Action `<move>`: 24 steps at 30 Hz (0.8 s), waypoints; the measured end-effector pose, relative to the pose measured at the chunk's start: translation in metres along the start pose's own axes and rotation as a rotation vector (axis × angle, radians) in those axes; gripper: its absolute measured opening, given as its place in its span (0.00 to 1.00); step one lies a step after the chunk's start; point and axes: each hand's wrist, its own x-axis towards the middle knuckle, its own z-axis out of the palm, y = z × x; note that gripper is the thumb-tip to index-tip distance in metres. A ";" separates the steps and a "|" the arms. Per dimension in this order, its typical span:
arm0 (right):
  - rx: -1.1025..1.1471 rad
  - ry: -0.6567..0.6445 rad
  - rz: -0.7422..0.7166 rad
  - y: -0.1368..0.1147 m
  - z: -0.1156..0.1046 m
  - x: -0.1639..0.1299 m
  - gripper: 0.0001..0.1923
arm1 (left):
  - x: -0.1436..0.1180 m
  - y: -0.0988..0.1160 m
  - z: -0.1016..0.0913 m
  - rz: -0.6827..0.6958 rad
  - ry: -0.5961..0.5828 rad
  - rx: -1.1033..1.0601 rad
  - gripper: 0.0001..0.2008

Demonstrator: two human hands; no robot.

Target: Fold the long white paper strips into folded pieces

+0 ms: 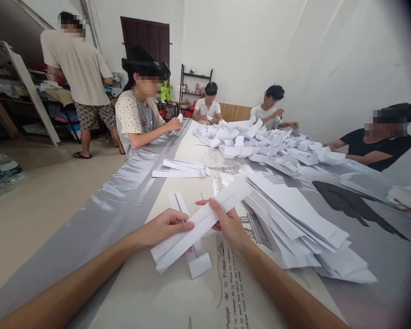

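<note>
Both hands hold one long folded white paper strip that slants across the table in front of me. My left hand pinches it near its lower left end, thumb on top. My right hand grips it farther up, thumb on the face and index finger stretched behind. Under the held strip another folded paper strip lies on the table, partly covered. Beyond my hands rest several narrow folded strips. Right beside my right hand is a stack of white paper sheets.
A large heap of folded white papers fills the far middle of the table. Printed cloth covers the tabletop. A dark flat piece lies at right. Several people sit around the table; another person stands by shelves at left.
</note>
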 end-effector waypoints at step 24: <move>0.105 0.391 -0.019 -0.009 -0.040 0.020 0.26 | -0.008 0.002 -0.013 -0.052 -0.256 -0.009 0.18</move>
